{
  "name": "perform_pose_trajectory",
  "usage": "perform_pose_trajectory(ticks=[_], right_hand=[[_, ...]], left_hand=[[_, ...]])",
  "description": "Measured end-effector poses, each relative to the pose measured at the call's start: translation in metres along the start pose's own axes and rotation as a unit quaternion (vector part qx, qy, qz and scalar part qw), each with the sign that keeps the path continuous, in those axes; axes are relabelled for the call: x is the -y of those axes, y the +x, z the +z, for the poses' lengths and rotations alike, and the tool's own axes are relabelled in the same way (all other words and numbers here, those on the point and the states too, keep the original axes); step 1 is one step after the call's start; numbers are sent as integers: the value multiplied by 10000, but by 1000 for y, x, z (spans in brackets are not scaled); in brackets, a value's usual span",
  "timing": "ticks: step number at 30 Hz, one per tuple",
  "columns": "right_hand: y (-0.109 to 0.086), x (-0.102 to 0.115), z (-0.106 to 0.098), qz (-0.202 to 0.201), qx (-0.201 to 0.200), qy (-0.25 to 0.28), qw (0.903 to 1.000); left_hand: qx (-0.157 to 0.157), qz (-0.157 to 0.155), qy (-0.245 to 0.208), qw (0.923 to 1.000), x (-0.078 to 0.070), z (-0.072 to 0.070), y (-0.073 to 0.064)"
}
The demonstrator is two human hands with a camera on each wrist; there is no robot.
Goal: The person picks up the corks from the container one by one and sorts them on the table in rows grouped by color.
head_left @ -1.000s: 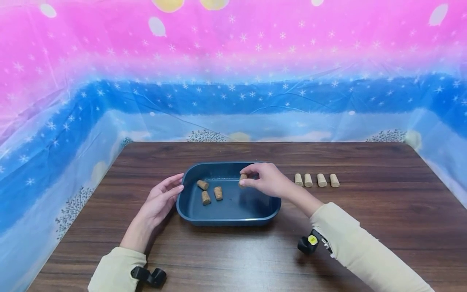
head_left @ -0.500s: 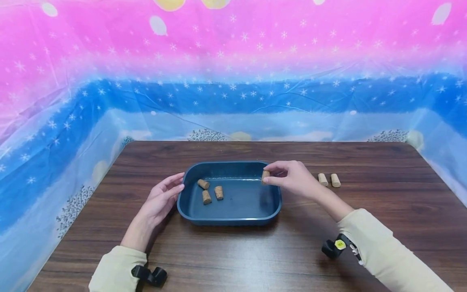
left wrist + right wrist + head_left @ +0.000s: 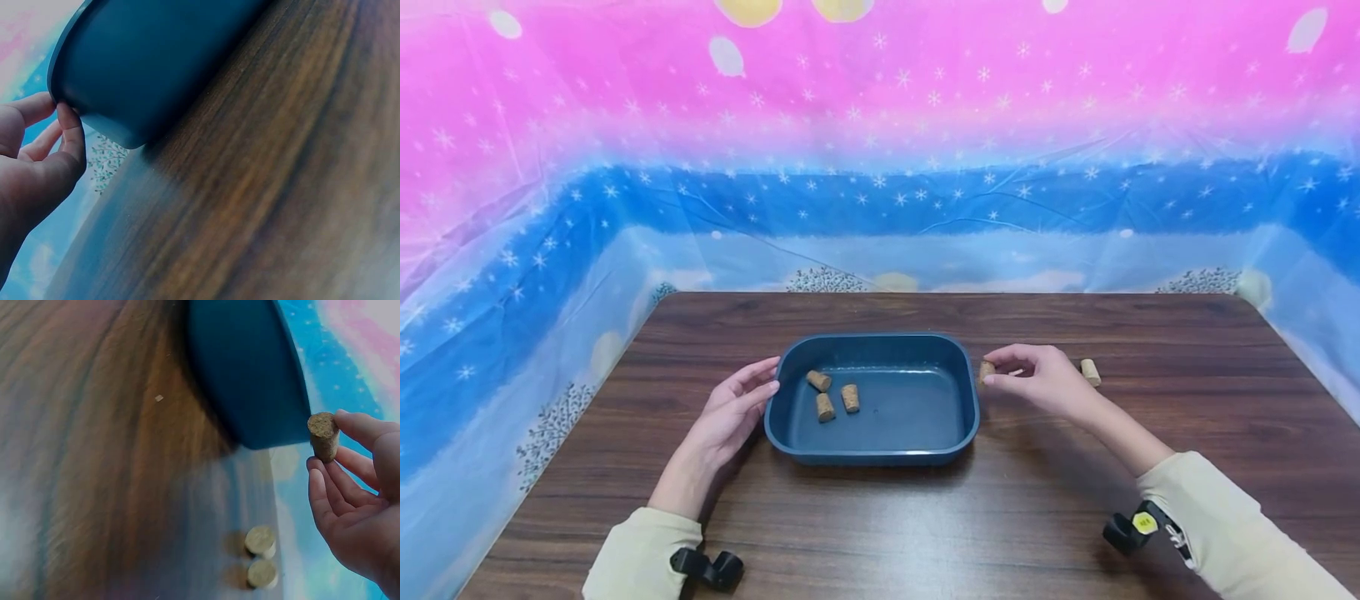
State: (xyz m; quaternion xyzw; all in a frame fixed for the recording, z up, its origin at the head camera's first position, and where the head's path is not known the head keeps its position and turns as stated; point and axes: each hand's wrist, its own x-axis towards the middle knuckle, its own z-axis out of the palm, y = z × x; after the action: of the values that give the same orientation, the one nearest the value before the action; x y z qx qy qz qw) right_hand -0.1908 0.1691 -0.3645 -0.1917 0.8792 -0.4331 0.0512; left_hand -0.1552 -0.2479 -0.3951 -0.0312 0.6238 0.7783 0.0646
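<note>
My right hand (image 3: 1045,379) pinches a cork (image 3: 987,371) between thumb and fingertips, just off the right end of a dark blue baking dish (image 3: 880,457). In the right wrist view the held cork (image 3: 324,436) is upright, near the outer wall of the dish (image 3: 250,369). Three corks lie in the left half of the dish, one being the nearest cork (image 3: 825,407). My left hand (image 3: 730,408) touches the dish's left end with relaxed fingers; its thumb and index fingertips meet the rim in the left wrist view.
Behind my right hand a pale cork (image 3: 1090,372) rests on the wooden table (image 3: 880,533). Two corks, one the upper cork (image 3: 260,542), stand side by side in the right wrist view. A patterned pink and blue cloth (image 3: 880,192) hangs around the table.
My right hand has moved right with its cork, from over the inside of the dish to beyond its right end, hiding more of the row of corks. The left hand has not moved.
</note>
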Motion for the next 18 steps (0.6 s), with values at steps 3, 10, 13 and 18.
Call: perform_pose_trajectory(ticks=[3,10,13,18], right_hand=[[-6,-8,-1,45,-7,7,10000],[-19,-25,-3,273,157,6,9995],[-22,-30,-3,347,190,16,9992],[-28,-40,-1,353,166,-153,9991]], left_hand=[[7,-7,-8,10000,0,0,0],[5,23,-59,10000,1,-1,-1],[-3,15,-21,10000,1,-1,-2],[9,36,58,10000,1,1,-1]])
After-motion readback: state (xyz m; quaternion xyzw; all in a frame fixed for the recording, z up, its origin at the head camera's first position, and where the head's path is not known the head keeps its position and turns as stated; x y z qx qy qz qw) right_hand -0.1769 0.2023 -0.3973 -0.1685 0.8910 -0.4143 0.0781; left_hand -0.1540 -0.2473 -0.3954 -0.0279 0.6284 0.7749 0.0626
